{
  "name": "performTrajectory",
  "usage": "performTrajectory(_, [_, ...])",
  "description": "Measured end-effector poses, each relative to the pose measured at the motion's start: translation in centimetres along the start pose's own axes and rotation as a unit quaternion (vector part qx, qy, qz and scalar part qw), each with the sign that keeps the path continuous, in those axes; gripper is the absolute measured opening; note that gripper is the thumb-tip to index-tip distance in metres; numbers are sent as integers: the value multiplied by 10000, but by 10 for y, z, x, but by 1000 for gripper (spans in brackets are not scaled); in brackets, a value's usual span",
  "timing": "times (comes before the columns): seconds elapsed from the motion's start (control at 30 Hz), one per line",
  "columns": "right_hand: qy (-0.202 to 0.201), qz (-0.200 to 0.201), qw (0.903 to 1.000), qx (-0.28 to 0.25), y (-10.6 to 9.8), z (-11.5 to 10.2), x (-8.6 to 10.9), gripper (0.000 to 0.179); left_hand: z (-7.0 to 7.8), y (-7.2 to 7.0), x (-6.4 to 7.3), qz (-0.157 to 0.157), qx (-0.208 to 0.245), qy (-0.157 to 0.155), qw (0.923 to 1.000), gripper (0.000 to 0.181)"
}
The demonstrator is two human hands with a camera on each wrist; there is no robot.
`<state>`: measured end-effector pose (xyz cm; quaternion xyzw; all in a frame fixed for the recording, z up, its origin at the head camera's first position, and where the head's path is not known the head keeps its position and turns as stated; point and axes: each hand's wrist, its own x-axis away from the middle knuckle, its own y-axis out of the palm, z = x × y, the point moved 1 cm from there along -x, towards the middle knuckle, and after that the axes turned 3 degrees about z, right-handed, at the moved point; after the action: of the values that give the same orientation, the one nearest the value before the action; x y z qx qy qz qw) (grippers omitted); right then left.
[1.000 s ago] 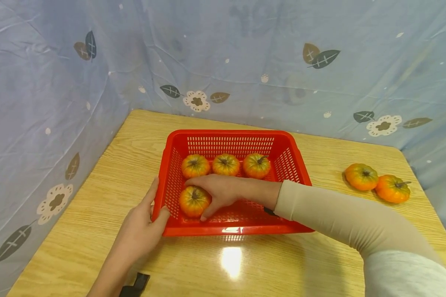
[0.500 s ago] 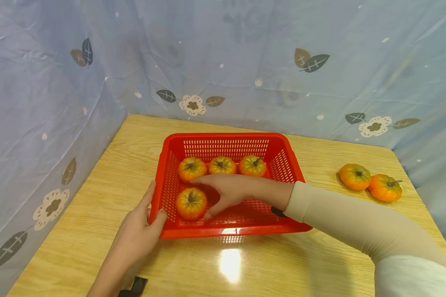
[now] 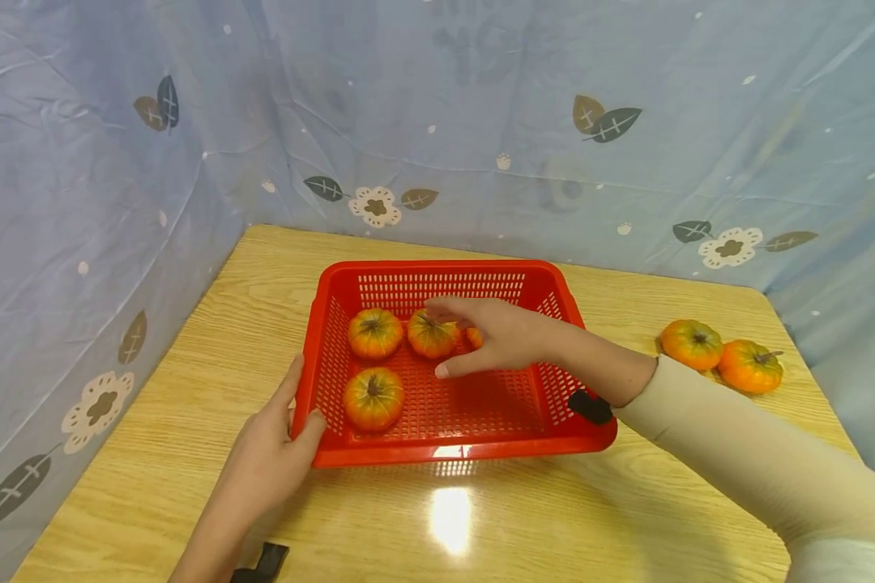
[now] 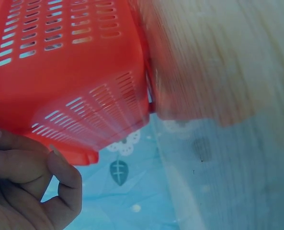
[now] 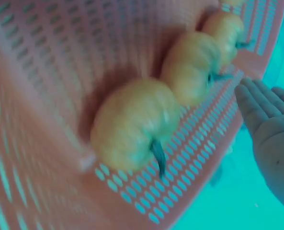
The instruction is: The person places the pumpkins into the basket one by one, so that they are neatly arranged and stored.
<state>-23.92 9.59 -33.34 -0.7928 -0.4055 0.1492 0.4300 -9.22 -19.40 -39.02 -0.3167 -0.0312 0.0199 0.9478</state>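
A red plastic basket (image 3: 481,448) with slotted sides holds several small orange-green pumpkins. One pumpkin (image 3: 373,401) sits at its front left; behind it, a row includes the back-left pumpkin (image 3: 375,334), the middle pumpkin (image 3: 430,340) and a third pumpkin (image 3: 474,337) mostly covered by my right hand. My left hand (image 3: 270,457) grips the basket's left rim, its fingers bent near the rim in the left wrist view. Above the basket, my right hand (image 3: 503,332) holds nothing, thumb apart from straight fingers. In the right wrist view the nearest pumpkin (image 5: 137,124) shows its dark stem.
Two more pumpkins lie together on the wooden table (image 3: 627,502) right of the basket: a left one (image 3: 691,344) and a right one (image 3: 749,366). A patterned blue cloth (image 3: 437,97) hangs behind the table and along its left side.
My right hand has left the front-left pumpkin, rising and moving right and back over the basket. That pumpkin stays at the front left. My left hand keeps its grip on the rim.
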Motion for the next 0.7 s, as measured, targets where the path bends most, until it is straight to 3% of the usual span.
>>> performTrajectory(0.27, [171, 412, 9989, -133, -28, -3, 14, 93, 0, 0, 0, -84, 63, -55, 9999, 79])
performTrajectory(0.5, [280, 1108, 9933, -164, -53, -1, 40, 91, 0, -1, -1, -81, -5, -46, 10000, 80])
performTrajectory(0.6, [605, 1488, 9859, -474, -60, 3, 54, 87, 0, -1, -1, -79, -39, -50, 9999, 80])
performTrajectory(0.7, [1007, 1998, 9708, -864, -66, 9, 73, 84, 0, -1, -1, -71, -41, -5, 10000, 80])
